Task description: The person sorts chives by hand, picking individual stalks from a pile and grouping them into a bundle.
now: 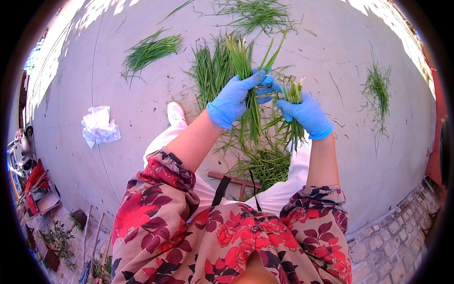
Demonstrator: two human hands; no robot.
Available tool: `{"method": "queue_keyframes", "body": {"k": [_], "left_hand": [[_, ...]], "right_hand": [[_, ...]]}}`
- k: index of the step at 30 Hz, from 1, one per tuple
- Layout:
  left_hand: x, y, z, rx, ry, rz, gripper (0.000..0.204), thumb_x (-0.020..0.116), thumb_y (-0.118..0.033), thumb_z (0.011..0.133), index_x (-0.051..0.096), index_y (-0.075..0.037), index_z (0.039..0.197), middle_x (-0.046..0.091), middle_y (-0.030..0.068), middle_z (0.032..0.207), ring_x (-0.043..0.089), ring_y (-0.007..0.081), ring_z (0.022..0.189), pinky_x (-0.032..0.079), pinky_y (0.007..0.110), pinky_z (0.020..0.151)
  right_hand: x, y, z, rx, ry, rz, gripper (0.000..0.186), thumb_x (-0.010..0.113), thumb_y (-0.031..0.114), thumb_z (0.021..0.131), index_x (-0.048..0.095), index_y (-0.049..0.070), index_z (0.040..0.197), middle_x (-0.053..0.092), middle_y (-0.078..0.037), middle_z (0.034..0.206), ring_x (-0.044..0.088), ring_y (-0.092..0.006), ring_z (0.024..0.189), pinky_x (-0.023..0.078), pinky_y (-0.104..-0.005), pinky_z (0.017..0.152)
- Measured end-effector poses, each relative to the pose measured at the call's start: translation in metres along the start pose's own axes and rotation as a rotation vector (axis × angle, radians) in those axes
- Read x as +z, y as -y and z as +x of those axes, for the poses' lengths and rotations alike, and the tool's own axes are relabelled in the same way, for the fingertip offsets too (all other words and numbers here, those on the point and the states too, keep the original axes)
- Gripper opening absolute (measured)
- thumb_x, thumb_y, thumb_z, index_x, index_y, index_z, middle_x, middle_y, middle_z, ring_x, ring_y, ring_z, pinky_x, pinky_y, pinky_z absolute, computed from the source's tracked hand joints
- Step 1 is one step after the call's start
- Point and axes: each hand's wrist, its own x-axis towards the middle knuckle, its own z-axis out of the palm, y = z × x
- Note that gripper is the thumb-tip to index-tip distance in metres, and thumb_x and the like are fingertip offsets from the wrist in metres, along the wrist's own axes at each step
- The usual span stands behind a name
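Both my hands wear blue gloves and are held close together in front of me, above the ground. My left hand [231, 102] is closed round a bunch of garlic chives [241, 59], long flat green leaves with pale ends pointing away from me. A few blades stick out past its fingers toward the right. In my right hand [307, 113] is a smaller bunch of garlic chives [294, 94], its pale ends up and its leaves hanging down. Beyond my left hand lies a thick pile of chives [208, 71]. Loose, tangled leaves [269, 165] lie between my legs.
More chives lie in a neat bundle [152, 49] at the left, a far heap [257, 14] and a thin scatter [377, 87] at the right. A crumpled white plastic bag [100, 125] rests on the concrete left of my shoe [175, 113]. Brown bars [231, 180] show between my legs.
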Motion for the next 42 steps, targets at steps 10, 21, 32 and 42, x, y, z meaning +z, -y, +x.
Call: {"method": "queue_keyframes", "body": {"k": [10,21,32,42], "left_hand": [[0.001,0.002,-0.001,-0.067,-0.056,0.204,0.018,0.06,-0.02,0.087,0.058,-0.004,0.095,0.059,0.0013,0.081,0.056,0.0093,0.076,0.045,0.022,0.064],[0.012,0.006,-0.006,-0.119,-0.062,0.267,0.028,0.055,-0.022,0.09,0.057,-0.002,0.11,0.063,0.0073,0.095,0.061,0.0153,0.09,0.05,0.026,0.074],[0.011,0.001,-0.008,-0.291,0.12,0.187,0.036,0.047,-0.012,0.088,0.047,0.0,0.122,0.059,0.0148,0.109,0.059,0.0276,0.101,0.05,0.04,0.084],[0.008,0.006,-0.005,-0.307,0.048,0.187,0.033,0.047,-0.007,0.087,0.046,0.001,0.119,0.058,0.0171,0.11,0.059,0.0317,0.1,0.051,0.042,0.081]], "right_hand": [[-0.031,-0.017,0.006,0.027,-0.223,-0.276,0.021,0.064,0.018,0.08,0.064,0.002,0.092,0.057,0.001,0.069,0.048,-0.0051,0.057,0.041,-0.0217,0.053],[-0.021,-0.002,0.002,-0.288,-0.398,0.207,0.021,0.06,0.021,0.085,0.063,0.001,0.091,0.052,0.0,0.062,0.048,-0.0098,0.059,0.037,-0.0224,0.057],[-0.007,-0.003,0.005,0.009,-0.225,0.183,0.021,0.066,0.015,0.079,0.062,0.0,0.092,0.057,-0.001,0.066,0.052,-0.0087,0.054,0.042,-0.0214,0.05],[0.016,0.001,0.002,-0.017,-0.299,0.136,0.02,0.069,0.012,0.076,0.061,0.0,0.089,0.062,-0.005,0.075,0.058,-0.0095,0.064,0.048,-0.0233,0.055]]}}
